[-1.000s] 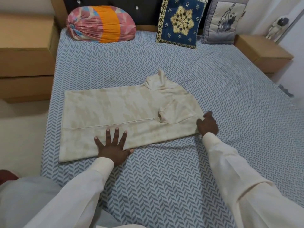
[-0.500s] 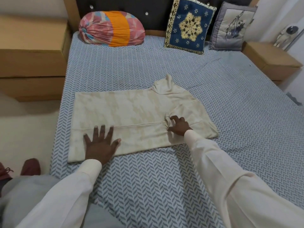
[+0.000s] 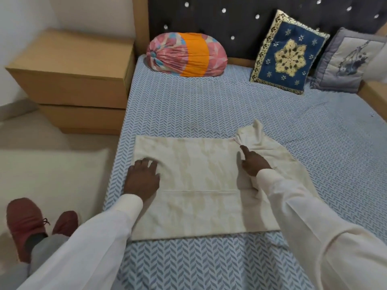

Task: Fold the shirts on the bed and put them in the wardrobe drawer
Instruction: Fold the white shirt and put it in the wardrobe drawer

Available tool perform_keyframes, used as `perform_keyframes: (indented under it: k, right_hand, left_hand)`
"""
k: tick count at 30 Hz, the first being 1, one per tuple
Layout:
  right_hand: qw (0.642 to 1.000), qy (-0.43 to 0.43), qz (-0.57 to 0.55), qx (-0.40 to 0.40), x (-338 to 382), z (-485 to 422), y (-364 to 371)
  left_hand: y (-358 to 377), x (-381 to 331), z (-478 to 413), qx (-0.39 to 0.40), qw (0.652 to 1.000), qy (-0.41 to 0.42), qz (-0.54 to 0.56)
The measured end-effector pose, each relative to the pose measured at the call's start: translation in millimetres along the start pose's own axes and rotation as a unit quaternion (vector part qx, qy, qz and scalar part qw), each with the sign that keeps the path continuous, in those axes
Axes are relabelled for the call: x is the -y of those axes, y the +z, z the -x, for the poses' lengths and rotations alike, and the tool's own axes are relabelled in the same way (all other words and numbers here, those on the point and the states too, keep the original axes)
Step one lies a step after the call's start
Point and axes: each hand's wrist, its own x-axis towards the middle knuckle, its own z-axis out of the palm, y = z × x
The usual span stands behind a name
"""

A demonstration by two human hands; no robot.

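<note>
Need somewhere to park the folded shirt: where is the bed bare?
Bare sheet runs wide between the shirt and the headboard row, and again right of the shirt. A narrower strip lies along the near edge. Crowded: the headboard end, with bolster, blue cushion and grey cushion, and the shirt itself, under the left hand and right hand.

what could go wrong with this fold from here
The collar is bunched up just past the right hand; folding over it would probably press in a crease. Fabric also looks rumpled under that wrist, so the fold may come out lopsided. The shirt lies near the left edge of the bed, pinned there only by the left hand; a sideways tug could drag it off.
</note>
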Motion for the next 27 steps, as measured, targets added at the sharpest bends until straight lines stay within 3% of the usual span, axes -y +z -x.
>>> perform_keyframes:
  k: [4,9,15,20,23,27]
  right_hand:
    - [0.989,0.011,0.138,0.055,27,-53,-12]
    - [0.977,0.001,0.207,0.041,41,-85,-7]
    - [0.990,0.032,0.132,0.042,43,-92,-14]
    - [0.995,0.096,-0.001,0.017,24,-64,-24]
    - [0.974,0.126,-0.181,-0.046,0,-34,-21]
    - [0.971,0.095,-0.148,-0.164,-28,21,2]
  left_hand:
    - [-21,18,-64,0.019,1.000,0.021,-0.009]
    - [-35,43,-125,0.072,0.996,0.024,0.042]
    - [-49,53,-150,0.093,0.995,0.024,0.016]
    - [-44,55,-119,0.014,0.996,0.030,0.078]
    - [-44,57,-83,-0.036,0.994,0.043,0.088]
    - [-39,56,-31,-0.067,0.994,0.041,0.078]
